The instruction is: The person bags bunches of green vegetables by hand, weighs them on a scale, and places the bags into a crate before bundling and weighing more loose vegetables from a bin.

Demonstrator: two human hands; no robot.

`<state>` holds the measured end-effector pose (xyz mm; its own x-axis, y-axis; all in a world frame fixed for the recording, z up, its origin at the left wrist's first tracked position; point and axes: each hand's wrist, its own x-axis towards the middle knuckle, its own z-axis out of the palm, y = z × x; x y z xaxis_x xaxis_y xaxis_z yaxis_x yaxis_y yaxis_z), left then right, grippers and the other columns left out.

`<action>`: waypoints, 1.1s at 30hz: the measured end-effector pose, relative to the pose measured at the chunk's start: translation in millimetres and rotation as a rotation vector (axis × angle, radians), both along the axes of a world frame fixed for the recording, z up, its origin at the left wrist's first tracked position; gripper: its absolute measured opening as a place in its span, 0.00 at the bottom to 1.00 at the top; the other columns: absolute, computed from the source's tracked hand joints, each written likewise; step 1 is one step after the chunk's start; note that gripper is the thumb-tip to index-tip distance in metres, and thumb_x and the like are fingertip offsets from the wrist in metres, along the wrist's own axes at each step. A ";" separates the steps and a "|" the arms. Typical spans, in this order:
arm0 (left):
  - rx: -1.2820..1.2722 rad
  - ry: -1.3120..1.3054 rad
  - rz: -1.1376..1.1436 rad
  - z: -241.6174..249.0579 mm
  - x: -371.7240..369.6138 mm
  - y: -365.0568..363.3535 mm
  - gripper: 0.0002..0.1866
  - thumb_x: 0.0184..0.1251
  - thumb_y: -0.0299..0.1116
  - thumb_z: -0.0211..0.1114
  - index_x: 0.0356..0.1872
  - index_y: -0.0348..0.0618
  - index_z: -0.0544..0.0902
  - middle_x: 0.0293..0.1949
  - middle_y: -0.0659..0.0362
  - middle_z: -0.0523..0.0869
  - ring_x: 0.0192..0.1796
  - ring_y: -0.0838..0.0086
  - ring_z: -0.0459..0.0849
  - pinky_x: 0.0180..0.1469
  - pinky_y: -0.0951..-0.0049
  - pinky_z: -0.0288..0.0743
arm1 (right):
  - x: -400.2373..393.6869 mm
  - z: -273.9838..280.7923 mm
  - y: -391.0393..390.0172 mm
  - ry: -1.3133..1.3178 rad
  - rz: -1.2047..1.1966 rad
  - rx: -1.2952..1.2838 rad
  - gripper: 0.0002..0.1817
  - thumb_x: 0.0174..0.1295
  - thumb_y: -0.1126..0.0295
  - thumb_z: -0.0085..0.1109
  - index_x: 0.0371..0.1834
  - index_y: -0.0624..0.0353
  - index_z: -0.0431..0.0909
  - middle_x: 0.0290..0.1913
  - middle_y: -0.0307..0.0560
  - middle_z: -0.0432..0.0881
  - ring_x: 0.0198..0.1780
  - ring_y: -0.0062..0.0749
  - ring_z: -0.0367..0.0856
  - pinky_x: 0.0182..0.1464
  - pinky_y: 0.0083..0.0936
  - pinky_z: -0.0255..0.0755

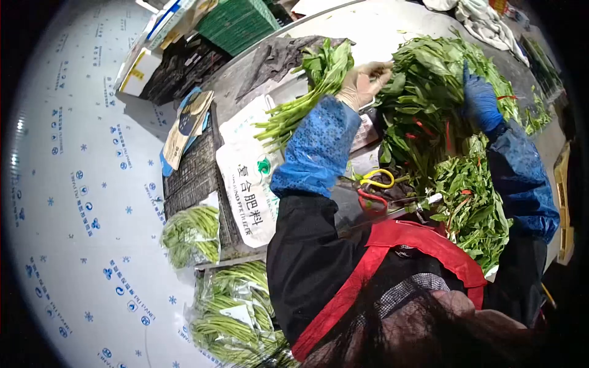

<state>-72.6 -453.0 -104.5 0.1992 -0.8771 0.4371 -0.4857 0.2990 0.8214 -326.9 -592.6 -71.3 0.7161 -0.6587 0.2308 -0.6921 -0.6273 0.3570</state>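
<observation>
My left hand (363, 84), in a pale glove, is held between two lots of greens with its fingers curled; whether anything is in them I cannot make out. Just left of it lies a bunch of long-stemmed greens (307, 92) on a scale-like surface and a white sack. My right hand (481, 101), in a blue glove, rests at the right side of a big heap of leafy greens (423, 76), one finger stretched upward. Below the heap are scissors (375, 190) with yellow and red handles.
A white fertilizer sack (248, 184) covers the table's left part. Bagged greens (193, 236) and more bags (236, 306) sit at the lower left. Loose leaves (469, 202) lie near my right forearm. Green crates (236, 24) and a white cloth (485, 24) are at the back.
</observation>
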 end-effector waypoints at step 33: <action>-0.344 -0.246 0.188 -61.6 -160.1 -121.6 0.19 0.40 0.25 0.61 0.40 0.37 0.74 0.46 0.46 0.70 0.47 0.49 0.70 0.52 0.57 0.65 | -41.7 7.5 -54.2 -0.276 -0.053 0.383 0.42 0.35 0.59 0.67 0.54 0.69 0.63 0.40 0.64 0.77 0.43 0.52 0.77 0.45 0.38 0.70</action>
<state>-232.7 -574.5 -166.1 0.1946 -0.6315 0.7506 -0.7259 0.4219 0.5432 -368.6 -646.8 -63.8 0.6256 -0.7673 0.1408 -0.7629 -0.6395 -0.0951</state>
